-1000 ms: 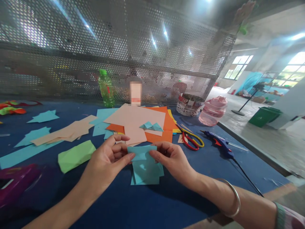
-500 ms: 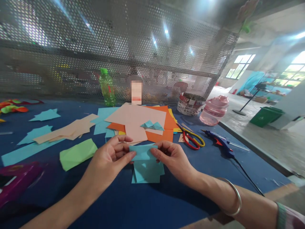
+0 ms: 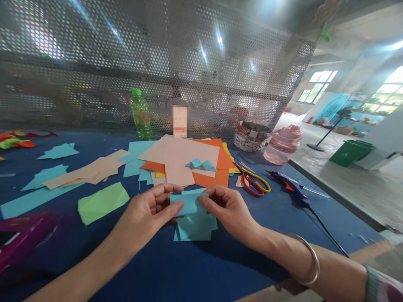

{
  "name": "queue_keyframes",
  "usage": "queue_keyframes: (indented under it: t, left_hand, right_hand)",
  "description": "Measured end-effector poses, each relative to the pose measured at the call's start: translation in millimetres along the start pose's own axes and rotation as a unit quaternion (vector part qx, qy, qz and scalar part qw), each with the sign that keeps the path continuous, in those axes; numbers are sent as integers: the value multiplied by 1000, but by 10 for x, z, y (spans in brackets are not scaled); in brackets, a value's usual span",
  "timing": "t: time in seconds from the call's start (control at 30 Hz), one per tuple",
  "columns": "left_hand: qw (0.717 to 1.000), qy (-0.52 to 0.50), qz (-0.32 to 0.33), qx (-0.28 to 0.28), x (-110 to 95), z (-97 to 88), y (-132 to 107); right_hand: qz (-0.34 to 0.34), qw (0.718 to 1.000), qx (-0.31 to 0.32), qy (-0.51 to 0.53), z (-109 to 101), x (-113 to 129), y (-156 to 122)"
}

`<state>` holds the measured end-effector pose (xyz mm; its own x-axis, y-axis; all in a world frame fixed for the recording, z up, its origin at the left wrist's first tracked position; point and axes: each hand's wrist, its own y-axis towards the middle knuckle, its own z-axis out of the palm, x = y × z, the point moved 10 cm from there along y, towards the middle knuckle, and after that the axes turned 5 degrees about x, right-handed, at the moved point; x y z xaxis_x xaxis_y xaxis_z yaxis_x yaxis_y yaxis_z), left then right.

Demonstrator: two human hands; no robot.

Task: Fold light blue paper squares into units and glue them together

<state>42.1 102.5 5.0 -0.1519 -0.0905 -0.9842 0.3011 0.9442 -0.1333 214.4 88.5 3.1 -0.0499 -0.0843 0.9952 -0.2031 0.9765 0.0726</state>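
Observation:
Both of my hands pinch one small folded light-blue paper (image 3: 189,203) just above the blue table (image 3: 195,268). My left hand (image 3: 147,216) grips its left edge with thumb and fingers closed. My right hand (image 3: 228,209), a metal bangle on its wrist, grips the right edge the same way. Directly beneath lie a few more light-blue paper pieces (image 3: 195,228), flat on the table.
A green folded paper (image 3: 102,202) lies to the left. Pink, orange and blue sheets (image 3: 184,159) lie behind, with red-and-yellow scissors (image 3: 253,184) and a blue glue gun (image 3: 291,189) to the right. A green bottle (image 3: 140,114), basket (image 3: 251,136) and pink jar (image 3: 282,145) stand before a perforated metal screen.
My hands have drawn a little closer together on the blue paper, which now looks narrower. Everything else on the table stays put.

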Motion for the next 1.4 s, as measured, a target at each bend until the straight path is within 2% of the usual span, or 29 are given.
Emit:
queue_keyframes:
  t: [0.13, 0.2, 0.33, 0.53, 0.7, 0.87, 1.07, 1.2, 1.4]
  left_hand:
    - [996, 23, -19, 79, 112, 159, 15]
    - [995, 37, -28, 93, 153, 189, 9]
    - [995, 37, -47, 84, 198, 175, 9]
    - [994, 66, -23, 90, 227, 152, 30]
    - [994, 90, 5, 65, 142, 105, -3]
    - [991, 108, 23, 70, 72, 144, -47]
    - [989, 132, 15, 66, 21, 158, -54]
    - [989, 126, 9, 73, 58, 153, -39]
    - [985, 154, 56, 53, -8, 111, -53]
  right_hand:
    - [-26, 1000, 2, -7, 17, 37, -27]
    - [-35, 999, 5, -10, 24, 46, -35]
    - [-48, 999, 12, -5, 39, 72, -45]
    - [-30, 999, 19, -4, 51, 42, -42]
    - [6, 997, 76, 4, 176, -47, -49]
    - [18, 994, 104, -4, 263, -32, -75]
    - [17, 994, 94, -48, 232, -40, -81]
    - [-7, 994, 82, -78, 188, -21, -82]
    - [-51, 987, 65, -140, 170, 118, -94]
